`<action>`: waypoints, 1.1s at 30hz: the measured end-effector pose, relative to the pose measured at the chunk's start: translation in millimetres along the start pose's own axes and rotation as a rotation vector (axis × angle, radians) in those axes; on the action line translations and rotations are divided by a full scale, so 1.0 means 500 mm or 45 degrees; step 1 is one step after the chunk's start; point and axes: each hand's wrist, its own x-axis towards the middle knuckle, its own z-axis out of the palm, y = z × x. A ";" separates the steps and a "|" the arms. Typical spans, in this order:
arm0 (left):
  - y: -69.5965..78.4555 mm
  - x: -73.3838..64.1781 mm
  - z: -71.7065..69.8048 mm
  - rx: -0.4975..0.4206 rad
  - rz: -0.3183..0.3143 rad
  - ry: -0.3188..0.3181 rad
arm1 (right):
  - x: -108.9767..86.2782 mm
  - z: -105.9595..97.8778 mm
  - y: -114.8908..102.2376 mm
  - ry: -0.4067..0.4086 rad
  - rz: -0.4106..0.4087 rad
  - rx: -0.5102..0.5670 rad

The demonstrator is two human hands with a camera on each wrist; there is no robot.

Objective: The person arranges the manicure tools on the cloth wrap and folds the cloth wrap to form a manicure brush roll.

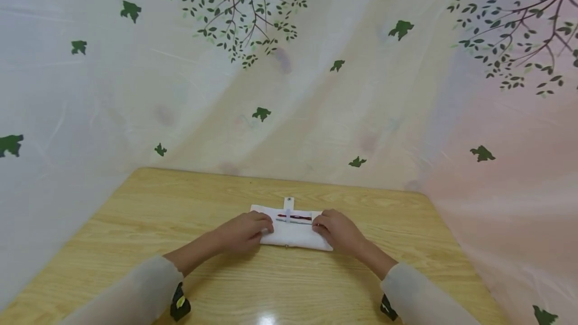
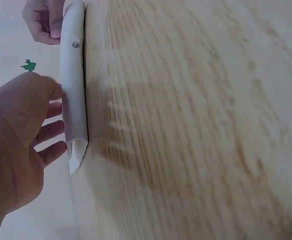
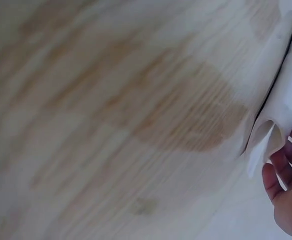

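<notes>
A white case (image 1: 295, 238) with a curled-over near side lies on the table, its tab (image 1: 289, 202) with a metal snap pointing away. Inside it a slim dark red tool (image 1: 301, 217) and a slim silver one (image 1: 282, 220) lie crosswise under a pale loop. At the case's left end my left hand (image 1: 246, 230) holds the curled part, fingers bent over it. My right hand (image 1: 339, 230) grips the right end with fingertips close to the tools. A second snap (image 2: 76, 44) shows on the rolled side in the left wrist view. Both thumbs are mostly hidden.
The wood-grain table (image 1: 289, 285) reaches back to a pale hanging cloth (image 1: 307, 134) printed with leaves and branches. Light sleeves (image 1: 140, 285) cover both forearms, with a dark band (image 1: 179, 305) under the left one.
</notes>
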 end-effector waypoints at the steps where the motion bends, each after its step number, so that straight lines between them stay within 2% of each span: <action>1: 0.003 0.000 0.000 0.003 -0.011 -0.026 | -0.002 -0.002 -0.002 -0.033 -0.027 -0.028; 4: 0.008 -0.003 -0.001 0.032 -0.044 -0.090 | -0.006 -0.009 -0.007 -0.145 -0.053 -0.099; 7: 0.005 -0.007 -0.002 0.057 -0.037 -0.123 | -0.011 -0.018 -0.012 -0.250 -0.037 -0.138; 13: 0.004 -0.015 -0.002 0.073 0.001 -0.117 | -0.022 -0.025 -0.023 -0.296 -0.107 -0.240; 17: 0.002 -0.013 -0.008 0.019 -0.027 -0.099 | -0.020 -0.026 -0.025 -0.283 -0.142 -0.287; 20: -0.010 -0.006 -0.011 -0.091 -0.106 -0.073 | -0.012 -0.029 -0.018 -0.310 -0.078 -0.228; 24: -0.035 0.009 -0.009 -0.278 -0.255 -0.013 | 0.004 -0.035 0.001 -0.357 0.022 -0.030; 27: -0.049 0.018 -0.007 -0.387 -0.351 0.046 | 0.016 -0.040 0.016 -0.361 0.034 0.097; 30: -0.059 0.026 -0.005 -0.451 -0.412 0.097 | 0.026 -0.041 0.032 -0.348 0.041 0.189; 33: -0.067 0.033 -0.002 -0.458 -0.439 0.143 | 0.032 -0.040 0.046 -0.328 0.070 0.268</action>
